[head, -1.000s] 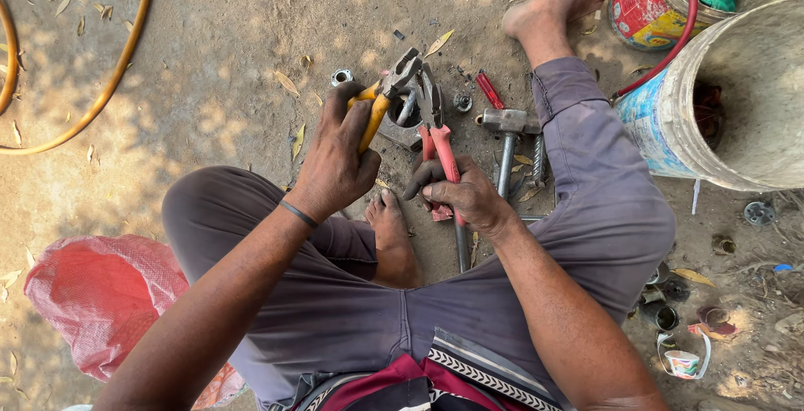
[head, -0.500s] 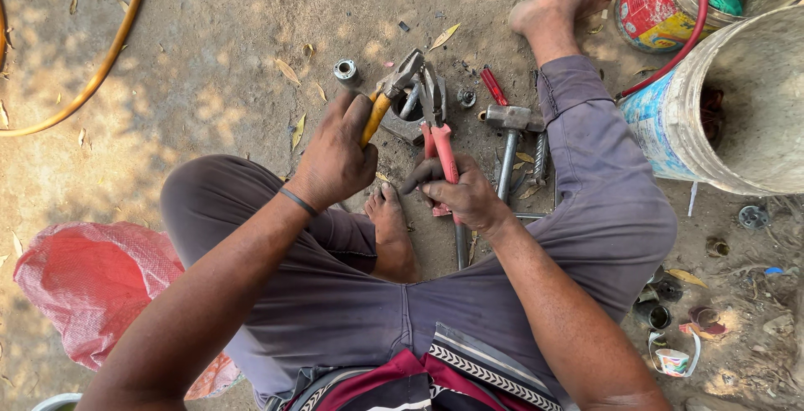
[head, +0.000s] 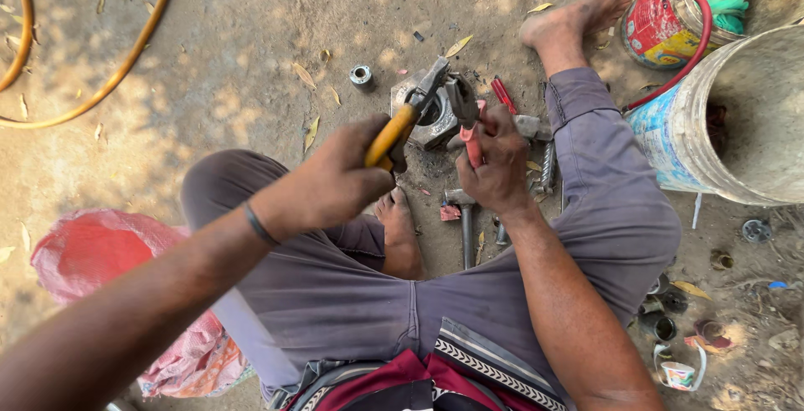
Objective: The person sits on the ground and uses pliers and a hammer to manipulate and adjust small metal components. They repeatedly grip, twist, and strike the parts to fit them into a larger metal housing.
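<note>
My left hand grips the yellow handle of a pair of pliers, its jaws pointing up and to the right. My right hand grips a red-handled plier just beside it. The two tools' heads meet above a large grey hexagonal metal piece lying on the dirt between my legs. What the jaws hold is too small to tell. A hammer lies on the ground under my right hand.
A small metal ring lies left of the hexagonal piece. A large white bucket and a painted can stand at right. A yellow hose curves at upper left, a red sack lies at left, and small parts are scattered at lower right.
Both hands have lifted the two pliers closer to the camera and slightly right. The hexagonal piece and the hammer handle now show beneath them.
</note>
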